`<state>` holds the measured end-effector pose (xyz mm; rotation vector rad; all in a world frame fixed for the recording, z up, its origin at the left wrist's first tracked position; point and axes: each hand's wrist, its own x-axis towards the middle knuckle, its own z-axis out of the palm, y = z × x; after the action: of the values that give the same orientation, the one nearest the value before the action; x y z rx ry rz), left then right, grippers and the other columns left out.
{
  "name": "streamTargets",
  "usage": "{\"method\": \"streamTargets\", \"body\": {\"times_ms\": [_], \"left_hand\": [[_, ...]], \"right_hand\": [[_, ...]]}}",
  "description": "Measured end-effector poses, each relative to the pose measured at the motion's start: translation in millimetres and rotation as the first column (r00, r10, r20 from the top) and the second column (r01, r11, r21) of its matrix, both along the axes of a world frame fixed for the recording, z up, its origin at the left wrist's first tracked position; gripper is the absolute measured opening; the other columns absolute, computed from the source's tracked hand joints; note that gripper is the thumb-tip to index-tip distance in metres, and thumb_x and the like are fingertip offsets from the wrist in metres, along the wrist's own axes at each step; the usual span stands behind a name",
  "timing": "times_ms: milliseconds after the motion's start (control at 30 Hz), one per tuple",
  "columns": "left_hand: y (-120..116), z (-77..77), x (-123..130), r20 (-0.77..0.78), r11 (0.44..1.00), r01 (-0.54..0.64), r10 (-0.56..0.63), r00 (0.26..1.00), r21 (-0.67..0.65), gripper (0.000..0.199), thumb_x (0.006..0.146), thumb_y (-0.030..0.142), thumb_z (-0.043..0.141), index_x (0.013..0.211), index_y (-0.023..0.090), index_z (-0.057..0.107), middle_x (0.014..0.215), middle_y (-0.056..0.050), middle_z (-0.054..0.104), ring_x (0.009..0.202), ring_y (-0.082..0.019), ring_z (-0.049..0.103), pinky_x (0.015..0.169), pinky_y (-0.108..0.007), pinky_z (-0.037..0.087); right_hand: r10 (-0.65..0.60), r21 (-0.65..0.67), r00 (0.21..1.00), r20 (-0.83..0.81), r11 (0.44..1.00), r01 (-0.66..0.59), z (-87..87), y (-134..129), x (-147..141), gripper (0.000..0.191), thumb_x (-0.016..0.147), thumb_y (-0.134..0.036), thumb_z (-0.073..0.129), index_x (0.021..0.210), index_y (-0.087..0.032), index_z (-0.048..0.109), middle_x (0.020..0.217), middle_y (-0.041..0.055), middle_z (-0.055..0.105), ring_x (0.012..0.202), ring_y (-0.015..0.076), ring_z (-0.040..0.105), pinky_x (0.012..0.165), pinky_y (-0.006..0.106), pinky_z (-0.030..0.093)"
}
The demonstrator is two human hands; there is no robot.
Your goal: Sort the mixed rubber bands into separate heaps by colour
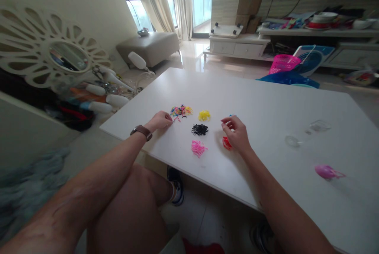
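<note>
Small rubber bands lie in piles on a white table (260, 104). My left hand (161, 120), a watch on its wrist, rests beside the mixed-colour pile (181, 110). Its fingertips are pinched on a thin reddish rubber band (174, 120) at the pile's near edge. My right hand (236, 131) hovers with bent fingers slightly apart, and nothing shows between them. Under it lies a red pile (226, 142), partly hidden, and a bit of blue (231, 115) shows behind its fingers. Between my hands are yellow (204, 115), black (199, 129) and pink (198, 148) piles.
To the right on the table lie a pink rounded object (327, 171) with a loop and clear plastic pieces (292, 141). Past the far edge stand a pink basket (284, 64) and a low cabinet (237, 47). A padded bench (149, 45) is by the window.
</note>
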<state>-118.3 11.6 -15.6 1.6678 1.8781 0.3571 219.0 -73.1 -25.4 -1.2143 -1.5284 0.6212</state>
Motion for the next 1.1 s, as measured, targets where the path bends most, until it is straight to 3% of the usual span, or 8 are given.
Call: {"method": "streamTargets", "body": {"times_ms": [167,300,467,567,833,967,1100], "left_hand": [[-1.0,4.8,4.6,0.047,1.000,0.028,-0.027,0.999,-0.012,0.003,0.062,0.019,0.068,0.063,0.016,0.067,0.056,-0.002,0.063,0.053,-0.014,0.053,0.051,-0.024,0.037],[-2.5,7.6,16.0,0.175,0.995,0.060,-0.073,0.982,0.081,0.011,0.065,0.025,0.071,0.066,0.016,0.064,0.058,-0.002,0.064,0.055,-0.013,0.056,0.053,-0.023,0.038],[-0.5,2.9,30.0,0.228,0.980,0.062,-0.105,0.968,0.188,0.022,0.061,0.027,0.077,0.076,0.015,0.066,0.064,0.000,0.065,0.059,-0.013,0.057,0.054,-0.023,0.039],[1.2,2.2,38.6,0.300,0.969,0.146,-0.202,0.932,0.199,0.021,0.064,0.029,0.077,0.075,0.015,0.066,0.068,-0.002,0.067,0.062,-0.013,0.059,0.057,-0.024,0.042],[-29.2,22.9,94.7,0.239,0.833,0.452,-0.532,0.812,0.318,0.014,0.074,0.024,0.074,0.084,0.015,0.070,0.073,-0.003,0.069,0.068,-0.014,0.062,0.062,-0.024,0.046],[-45.6,34.9,116.0,0.229,0.779,0.536,-0.614,0.755,0.325,0.011,0.076,0.016,0.072,0.087,0.015,0.070,0.074,-0.003,0.072,0.065,-0.012,0.061,0.061,-0.022,0.045],[-47.5,36.7,123.2,0.260,0.772,0.544,-0.628,0.734,0.329,0.012,0.076,0.012,0.071,0.087,0.015,0.070,0.072,-0.002,0.071,0.062,-0.011,0.060,0.059,-0.022,0.044]], "right_hand": [[0.008,0.010,1.000,0.020,1.000,-0.008,-1.2,0.7,1.1,0.008,0.086,-0.027,0.060,0.088,-0.022,0.066,0.087,0.0023,0.063,0.072,0.0162,0.059,0.063,0.030,0.049],[0.017,0.030,0.999,0.040,0.999,-0.018,-0.4,0.4,0.7,0.008,0.086,-0.025,0.059,0.085,-0.022,0.066,0.086,0.0020,0.063,0.071,0.0159,0.060,0.063,0.030,0.049],[0.018,0.036,0.998,0.056,0.999,-0.020,1.2,-0.2,0.6,0.008,0.086,-0.025,0.059,0.084,-0.021,0.066,0.086,0.0019,0.061,0.071,0.0157,0.060,0.063,0.031,0.049],[0.021,0.033,0.998,0.067,0.999,-0.023,1.3,-0.4,0.0,0.009,0.086,-0.025,0.059,0.083,-0.022,0.066,0.085,0.0022,0.061,0.070,0.0160,0.060,0.062,0.031,0.049],[0.179,0.018,0.960,0.217,0.982,-0.187,-0.7,-4.9,-7.9,0.010,0.089,-0.031,0.065,0.090,-0.022,0.069,0.088,0.0030,0.063,0.070,0.0150,0.062,0.065,0.030,0.049],[0.222,0.009,0.942,0.251,0.973,-0.232,-2.0,-8.2,-10.4,0.012,0.090,-0.033,0.067,0.093,-0.022,0.071,0.089,0.0033,0.064,0.073,0.0155,0.061,0.064,0.029,0.048],[0.220,0.016,0.941,0.258,0.973,-0.232,-2.1,-9.5,-10.9,0.012,0.091,-0.032,0.066,0.090,-0.021,0.072,0.085,0.0026,0.064,0.071,0.0154,0.061,0.064,0.029,0.048]]}}
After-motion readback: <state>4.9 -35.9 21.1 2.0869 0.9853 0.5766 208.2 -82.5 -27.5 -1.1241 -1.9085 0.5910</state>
